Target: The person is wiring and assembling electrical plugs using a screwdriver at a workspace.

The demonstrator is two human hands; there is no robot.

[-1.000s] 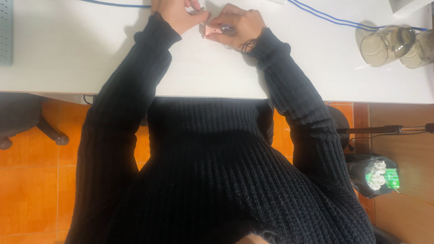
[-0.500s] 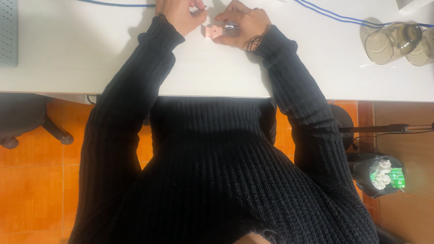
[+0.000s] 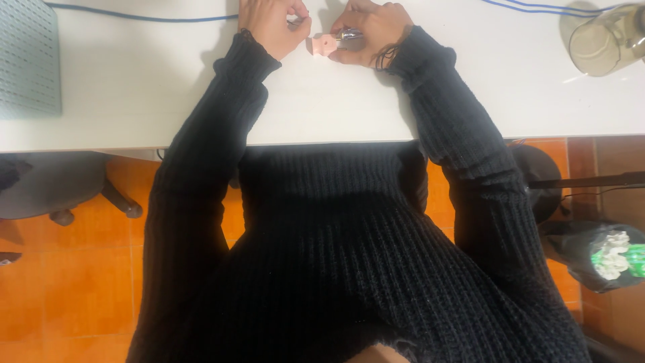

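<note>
Both my hands rest on the white table [image 3: 134, 87] at the top of the head view, in black knit sleeves. My right hand [image 3: 373, 30] is closed around a small pink piece with a shiny metal part [image 3: 330, 42], which sticks out to the left of the fingers. My left hand [image 3: 272, 23] is curled just left of it, pinching a small metallic bit between thumb and fingers; what it is cannot be made out. The two hands are a short gap apart.
A grey perforated panel [image 3: 27, 60] lies at the table's left. A glass jar [image 3: 605, 40] stands at the right, with blue cables [image 3: 531, 7] along the back. Below are an orange tiled floor [image 3: 74, 289], a chair base [image 3: 60, 195] and a bin [image 3: 598, 259].
The view has shifted so the hands sit slightly higher in the frame. The hands stay close together around the pink piece, with only small finger movements.
</note>
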